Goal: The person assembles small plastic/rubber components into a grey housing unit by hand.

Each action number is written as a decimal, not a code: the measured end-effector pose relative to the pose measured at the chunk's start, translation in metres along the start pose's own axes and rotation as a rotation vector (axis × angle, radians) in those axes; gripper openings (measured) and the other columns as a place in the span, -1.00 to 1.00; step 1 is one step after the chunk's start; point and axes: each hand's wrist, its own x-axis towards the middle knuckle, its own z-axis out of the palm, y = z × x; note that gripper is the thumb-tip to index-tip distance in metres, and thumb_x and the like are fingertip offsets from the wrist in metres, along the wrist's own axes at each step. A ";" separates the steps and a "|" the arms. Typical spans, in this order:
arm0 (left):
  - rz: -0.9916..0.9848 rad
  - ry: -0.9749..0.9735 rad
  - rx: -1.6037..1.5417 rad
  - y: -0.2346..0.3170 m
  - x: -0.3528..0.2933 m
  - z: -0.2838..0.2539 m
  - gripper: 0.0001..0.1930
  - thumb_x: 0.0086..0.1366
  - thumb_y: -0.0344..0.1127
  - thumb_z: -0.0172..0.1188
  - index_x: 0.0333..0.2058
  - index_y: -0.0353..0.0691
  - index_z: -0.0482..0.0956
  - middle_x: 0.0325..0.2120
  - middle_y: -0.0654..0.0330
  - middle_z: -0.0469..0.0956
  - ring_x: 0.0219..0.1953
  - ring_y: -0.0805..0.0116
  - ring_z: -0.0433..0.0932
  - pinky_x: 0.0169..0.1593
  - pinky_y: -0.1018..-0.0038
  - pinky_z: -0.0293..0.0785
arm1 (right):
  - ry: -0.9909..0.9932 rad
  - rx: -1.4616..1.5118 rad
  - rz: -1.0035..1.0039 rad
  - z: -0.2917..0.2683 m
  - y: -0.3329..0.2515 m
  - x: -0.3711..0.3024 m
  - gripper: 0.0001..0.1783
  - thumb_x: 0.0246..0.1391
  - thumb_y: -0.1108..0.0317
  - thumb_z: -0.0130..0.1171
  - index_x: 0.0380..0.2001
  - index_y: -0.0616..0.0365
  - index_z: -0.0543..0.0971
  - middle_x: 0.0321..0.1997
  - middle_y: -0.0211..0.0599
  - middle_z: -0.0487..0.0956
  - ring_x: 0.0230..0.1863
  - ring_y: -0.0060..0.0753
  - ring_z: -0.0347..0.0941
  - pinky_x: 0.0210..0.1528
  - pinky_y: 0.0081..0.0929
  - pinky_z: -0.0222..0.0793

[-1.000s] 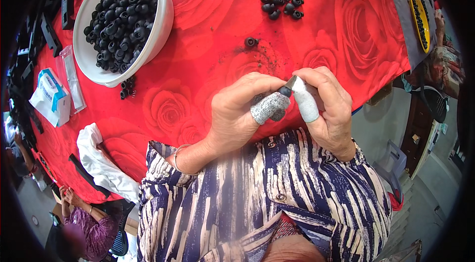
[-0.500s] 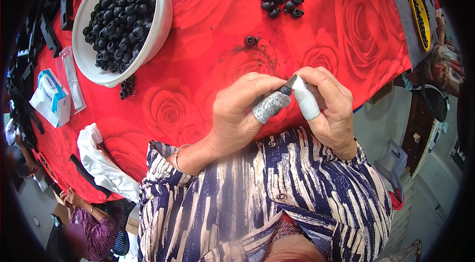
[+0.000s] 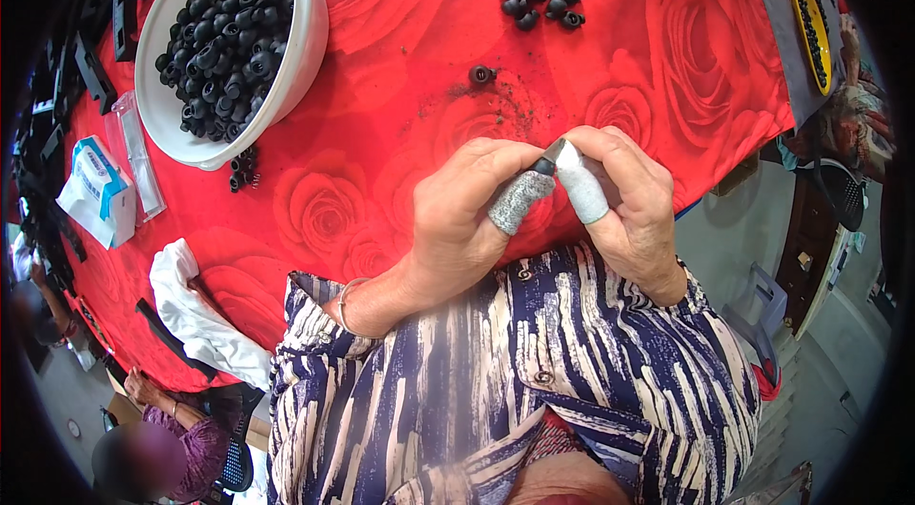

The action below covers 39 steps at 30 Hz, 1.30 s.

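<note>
My left hand pinches a small black rounded part between thumb and forefinger. Its thumb wears a speckled grey cloth cover. Close against it, my right hand grips a small dark blade, whose edge meets the black part; most of the blade is hidden by the fingers. A white cover wraps the right thumb. Beyond the hands lies a single black part beside scattered dark crumbs. Farther off sits a loose group of similar black parts.
A white bowl heaped with black parts stands at the far left on the red rose-patterned cloth. Left of it are a white-and-blue box and a white cloth. A yellow tray lies far right. Another person's sleeve shows lower left.
My two hands have shifted slightly left, still together at the black part. The blade stays against it, and the other parts on the cloth remain in the same arrangement.
</note>
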 end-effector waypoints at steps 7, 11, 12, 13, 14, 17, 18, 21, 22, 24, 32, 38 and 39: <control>0.012 -0.037 -0.009 -0.003 -0.002 0.000 -0.76 0.05 -0.61 0.17 -0.23 -0.41 0.50 -0.37 0.11 0.52 -0.35 0.40 0.50 -0.28 0.57 0.42 | 0.008 0.015 0.000 -0.001 0.003 -0.001 -0.71 -0.18 0.65 0.13 -0.28 0.29 0.46 -0.46 -0.18 0.43 -0.49 -0.32 0.42 -0.49 -0.51 0.30; -0.215 -0.042 -0.203 0.001 -0.004 0.002 -0.77 0.04 -0.53 0.20 -0.26 -0.36 0.51 -0.43 0.08 0.52 -0.39 0.31 0.52 -0.34 0.51 0.42 | -0.001 0.013 -0.013 -0.001 0.007 0.000 -0.70 -0.19 0.65 0.14 -0.28 0.29 0.46 -0.46 -0.18 0.44 -0.50 -0.32 0.42 -0.50 -0.51 0.30; -0.269 -0.046 -0.248 0.001 -0.004 0.003 -0.76 0.04 -0.53 0.21 -0.25 -0.36 0.51 -0.43 0.09 0.52 -0.39 0.33 0.52 -0.34 0.52 0.41 | 0.002 0.024 -0.014 -0.001 0.009 -0.001 -0.70 -0.19 0.65 0.15 -0.28 0.29 0.46 -0.46 -0.18 0.44 -0.50 -0.32 0.42 -0.50 -0.51 0.30; -0.324 -0.050 -0.294 0.001 -0.005 0.003 -0.76 0.04 -0.53 0.21 -0.25 -0.36 0.51 -0.44 0.10 0.51 -0.39 0.35 0.51 -0.35 0.52 0.40 | 0.002 0.025 -0.013 -0.001 0.009 -0.001 -0.70 -0.19 0.65 0.15 -0.28 0.29 0.46 -0.46 -0.18 0.44 -0.50 -0.32 0.42 -0.50 -0.51 0.30; -0.324 -0.051 -0.293 0.001 -0.004 0.003 -0.76 0.04 -0.53 0.21 -0.25 -0.36 0.51 -0.44 0.10 0.51 -0.39 0.35 0.51 -0.35 0.52 0.40 | -0.011 0.024 -0.004 -0.002 0.008 -0.001 -0.70 -0.19 0.65 0.14 -0.27 0.30 0.46 -0.45 -0.18 0.44 -0.48 -0.32 0.44 -0.47 -0.52 0.32; -0.227 -0.050 -0.249 -0.001 -0.003 0.001 -0.75 0.03 -0.53 0.22 -0.25 -0.36 0.51 -0.43 0.10 0.51 -0.38 0.35 0.51 -0.34 0.53 0.40 | -0.032 0.046 0.023 -0.003 0.005 0.001 -0.70 -0.18 0.65 0.12 -0.26 0.31 0.45 -0.42 -0.16 0.45 -0.43 -0.32 0.46 -0.41 -0.53 0.34; -0.232 -0.061 -0.251 -0.001 -0.003 0.000 -0.75 0.06 -0.56 0.19 -0.23 -0.39 0.51 -0.39 0.13 0.50 -0.37 0.43 0.50 -0.32 0.58 0.41 | -0.041 0.069 0.040 -0.003 0.004 0.001 -0.71 -0.17 0.65 0.11 -0.26 0.32 0.45 -0.39 -0.15 0.46 -0.40 -0.32 0.47 -0.37 -0.53 0.35; -0.212 -0.060 -0.237 0.000 -0.003 0.000 -0.76 0.09 -0.59 0.17 -0.21 -0.41 0.50 -0.34 0.15 0.49 -0.35 0.50 0.49 -0.31 0.64 0.43 | -0.059 0.141 0.085 -0.003 0.006 0.000 -0.71 -0.14 0.64 0.06 -0.23 0.32 0.43 -0.35 -0.14 0.47 -0.34 -0.33 0.48 -0.32 -0.55 0.35; -0.190 -0.050 -0.223 0.001 -0.003 0.000 -0.76 0.08 -0.59 0.17 -0.21 -0.41 0.50 -0.34 0.15 0.49 -0.35 0.49 0.49 -0.31 0.63 0.43 | -0.059 0.142 0.082 -0.003 0.005 0.000 -0.71 -0.14 0.64 0.06 -0.23 0.32 0.43 -0.35 -0.14 0.47 -0.34 -0.33 0.48 -0.32 -0.55 0.35; -0.149 -0.049 -0.190 -0.001 -0.003 -0.001 -0.75 0.08 -0.59 0.18 -0.21 -0.41 0.50 -0.33 0.14 0.49 -0.35 0.49 0.49 -0.31 0.63 0.43 | -0.100 0.191 0.173 -0.003 0.004 -0.001 -0.71 -0.09 0.62 0.03 -0.21 0.30 0.41 -0.35 -0.19 0.48 -0.32 -0.44 0.46 -0.30 -0.60 0.34; -0.251 0.012 -0.325 0.001 -0.002 0.002 -0.77 0.04 -0.54 0.21 -0.26 -0.37 0.52 -0.41 0.10 0.51 -0.38 0.38 0.50 -0.36 0.55 0.41 | -0.149 0.545 0.450 -0.006 -0.007 0.002 -0.78 0.03 0.55 0.03 -0.20 0.27 0.40 -0.38 -0.36 0.47 -0.28 -0.70 0.39 -0.27 -0.70 0.31; -0.302 0.012 -0.349 0.003 -0.003 0.001 -0.77 0.05 -0.53 0.21 -0.25 -0.37 0.52 -0.41 0.12 0.50 -0.38 0.42 0.49 -0.35 0.57 0.40 | -0.151 0.335 0.341 -0.008 -0.003 0.001 -0.78 0.02 0.55 0.04 -0.21 0.28 0.41 -0.38 -0.39 0.48 -0.30 -0.70 0.40 -0.28 -0.70 0.31; -0.298 -0.002 -0.343 0.002 -0.002 0.001 -0.77 0.06 -0.53 0.20 -0.25 -0.37 0.52 -0.41 0.13 0.50 -0.38 0.43 0.48 -0.35 0.57 0.40 | -0.154 0.322 0.296 -0.008 -0.001 0.000 -0.78 0.02 0.56 0.04 -0.21 0.28 0.41 -0.38 -0.38 0.48 -0.30 -0.70 0.40 -0.27 -0.70 0.32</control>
